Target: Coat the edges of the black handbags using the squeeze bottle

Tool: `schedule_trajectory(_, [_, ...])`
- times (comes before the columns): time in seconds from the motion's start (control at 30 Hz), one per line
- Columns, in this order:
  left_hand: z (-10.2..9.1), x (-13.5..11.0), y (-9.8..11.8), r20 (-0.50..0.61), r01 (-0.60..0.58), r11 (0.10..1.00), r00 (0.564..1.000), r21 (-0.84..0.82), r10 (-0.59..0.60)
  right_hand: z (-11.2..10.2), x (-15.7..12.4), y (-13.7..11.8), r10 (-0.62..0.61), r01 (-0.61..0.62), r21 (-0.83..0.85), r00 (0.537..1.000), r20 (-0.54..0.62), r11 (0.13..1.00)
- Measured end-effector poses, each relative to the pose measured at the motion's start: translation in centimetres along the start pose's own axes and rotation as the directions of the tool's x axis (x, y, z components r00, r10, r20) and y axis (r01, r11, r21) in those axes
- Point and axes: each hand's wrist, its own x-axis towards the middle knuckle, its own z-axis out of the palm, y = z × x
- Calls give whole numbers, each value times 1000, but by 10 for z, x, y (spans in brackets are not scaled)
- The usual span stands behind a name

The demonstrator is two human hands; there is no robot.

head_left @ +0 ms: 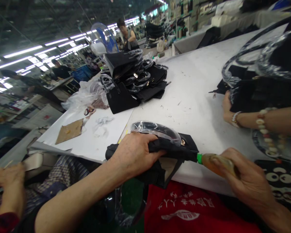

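A black handbag [162, 171] with a plastic-wrapped handle [160, 129] and a small gold fitting lies tilted at the table's near edge. My left hand [135, 150] is closed on it, thumb and fingers gripping its upper edge. In my right hand [242, 178] is a tool's yellow-brown handle [215, 163] with a green band at its front. Beyond the band a black section runs against the bag. Where this section ends, and the kind of tool, I cannot make out.
A pile of black handbags [135, 81] stands on the white table [191, 81]. Left are clear plastic bags [87, 94], scissors [88, 110] and a cardboard piece [69, 131]. Right, a co-worker's braceleted hand [228, 108] touches more black bags [269, 87]. Another person's hand [11, 178] is lower left.
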Motion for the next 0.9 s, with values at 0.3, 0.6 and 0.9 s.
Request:
schedule_trajectory(0.3, [0,5,1,-32,-47,998,998,50,49,-4,-13,1,113,-118,-38,986,-127,992])
schedule_trajectory(0.6, [5,1,2,6,-47,998,999,44,46,-2,-4,-14,-45,41,81,998,49,996])
schedule_trajectory(0.9, [5,1,2,3,-64,998,998,15,64,1,-18,-14,-63,60,56,997,45,997])
